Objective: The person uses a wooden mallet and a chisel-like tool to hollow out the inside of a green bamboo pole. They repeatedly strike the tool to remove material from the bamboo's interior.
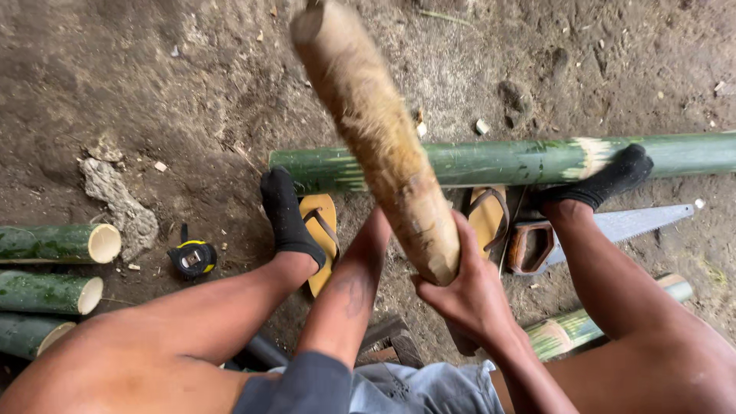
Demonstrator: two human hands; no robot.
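hands come together low in the view around a thick wooden club (376,130), a pale brown, rough-barked length that rises from the grip up toward the top edge, blurred along its upper part. right hand (468,291) wraps its fingers round the club's lower end, closed firmly on it. left hand is hidden behind the club and the right hand, only its forearm (349,291) showing, so i cannot tell whether it grips or merely rests there. beyond the club a long green bamboo pole (506,161) lies across the dirt ground (153,77), and both feet in black socks rest on it, left foot (287,215) near its cut end, right foot (606,180) farther along. yellow sandals (322,238) lie just beside the pole under the feet. a hand saw (598,230) with a wooden handle lies on the ground by the right leg. a black and yellow tape measure (192,257) sits left of the left foot, and three short cut bamboo pieces (54,268) lie stacked at the left edge. another green bamboo piece (583,326) lies under the right leg
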